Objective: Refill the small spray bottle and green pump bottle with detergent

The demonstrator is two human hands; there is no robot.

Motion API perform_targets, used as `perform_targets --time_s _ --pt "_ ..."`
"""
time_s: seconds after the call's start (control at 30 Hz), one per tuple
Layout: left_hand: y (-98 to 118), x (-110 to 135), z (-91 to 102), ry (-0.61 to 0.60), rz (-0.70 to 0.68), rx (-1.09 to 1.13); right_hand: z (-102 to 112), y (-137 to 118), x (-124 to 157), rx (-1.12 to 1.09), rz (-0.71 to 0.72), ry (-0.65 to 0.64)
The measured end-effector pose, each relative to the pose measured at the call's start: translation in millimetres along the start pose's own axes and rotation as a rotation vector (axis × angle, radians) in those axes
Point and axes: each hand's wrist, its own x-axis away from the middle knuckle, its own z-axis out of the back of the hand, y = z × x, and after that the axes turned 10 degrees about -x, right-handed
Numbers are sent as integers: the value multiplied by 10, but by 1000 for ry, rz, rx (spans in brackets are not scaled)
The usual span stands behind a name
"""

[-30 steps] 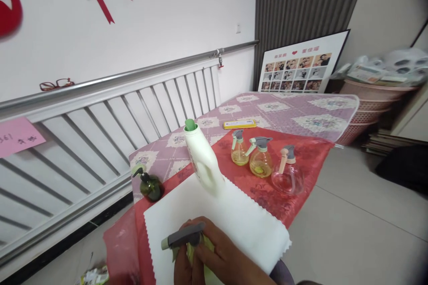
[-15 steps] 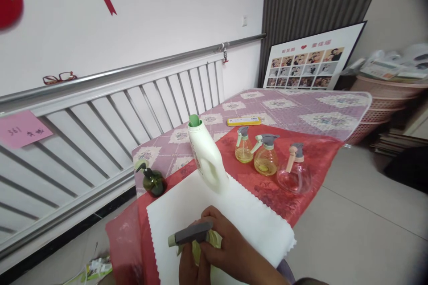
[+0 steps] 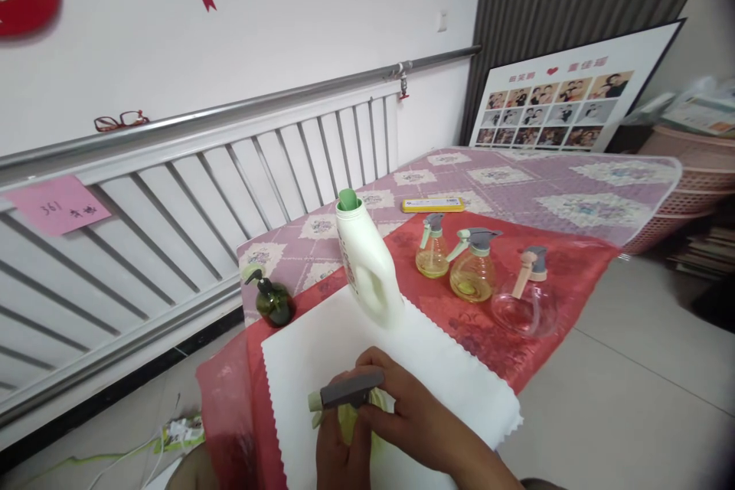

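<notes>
My right hand [image 3: 413, 417] is closed over the grey spray head [image 3: 348, 390] of a small yellow-green spray bottle [image 3: 351, 423], low in the view above a white cloth [image 3: 448, 383]. My left hand [image 3: 336, 455] wraps around the bottle's body from below. Just beyond them a white detergent jug [image 3: 367, 264] with a green cap stands on the cloth's far edge.
On the red cloth [image 3: 551, 276] stand two yellow spray bottles [image 3: 432, 249] [image 3: 474, 272] and a clear pink one [image 3: 525, 298]. A dark green pump bottle [image 3: 272, 298] sits at the left. A yellow box [image 3: 433, 204] lies farther back. A white radiator [image 3: 172, 199] lines the wall.
The view has shifted, so everything sits a little further right and the hands higher. Both hands keep hold of the small spray bottle.
</notes>
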Motion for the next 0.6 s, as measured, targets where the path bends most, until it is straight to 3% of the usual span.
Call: perform_targets --time_s 0.33,0.6 --pt "152 -32 68 -86 86 39 25 80 -15 -105 -8 1" --pt "149 -16 30 -35 59 160 -111 4 -30 -86 -105 168"
